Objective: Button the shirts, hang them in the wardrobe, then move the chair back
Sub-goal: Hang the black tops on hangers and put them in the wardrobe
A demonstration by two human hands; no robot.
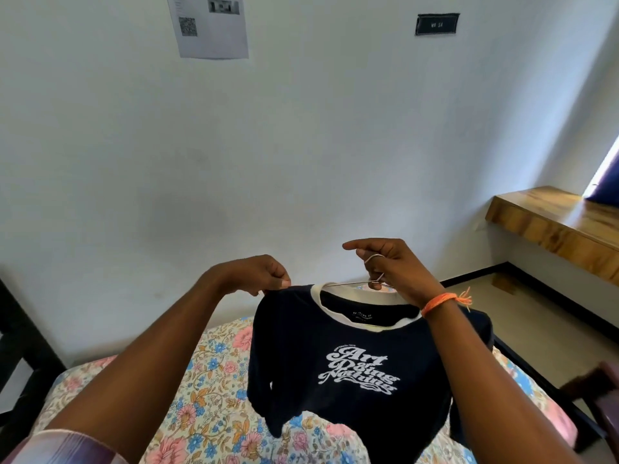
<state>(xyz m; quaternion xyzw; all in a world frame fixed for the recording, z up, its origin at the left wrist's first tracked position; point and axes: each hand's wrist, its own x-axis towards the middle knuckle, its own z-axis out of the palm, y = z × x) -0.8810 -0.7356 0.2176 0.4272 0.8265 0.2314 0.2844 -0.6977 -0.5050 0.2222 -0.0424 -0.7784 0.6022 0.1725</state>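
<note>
Above the floral bed (214,390), right hand (392,266) grips the wire hanger (355,283) inside the navy tee (351,363), left hand (268,276) pinching its shoulder.

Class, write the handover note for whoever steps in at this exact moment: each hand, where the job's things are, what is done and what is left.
Left hand: pinches the shoulder edge of the dark T-shirt.
Right hand: grips the neck of the wire hanger, index finger pointing out.
The T-shirt is on the hanger, held up above the floral bedsheet; its right shoulder is hidden behind the arm. It shows no buttons.
Done: this T-shirt is on its hanger.
Left: settle the left shoulder, carry it to the wardrobe and hang it; any other shirts; move the chair back. Neither wardrobe nor chair can be made out here.
</note>
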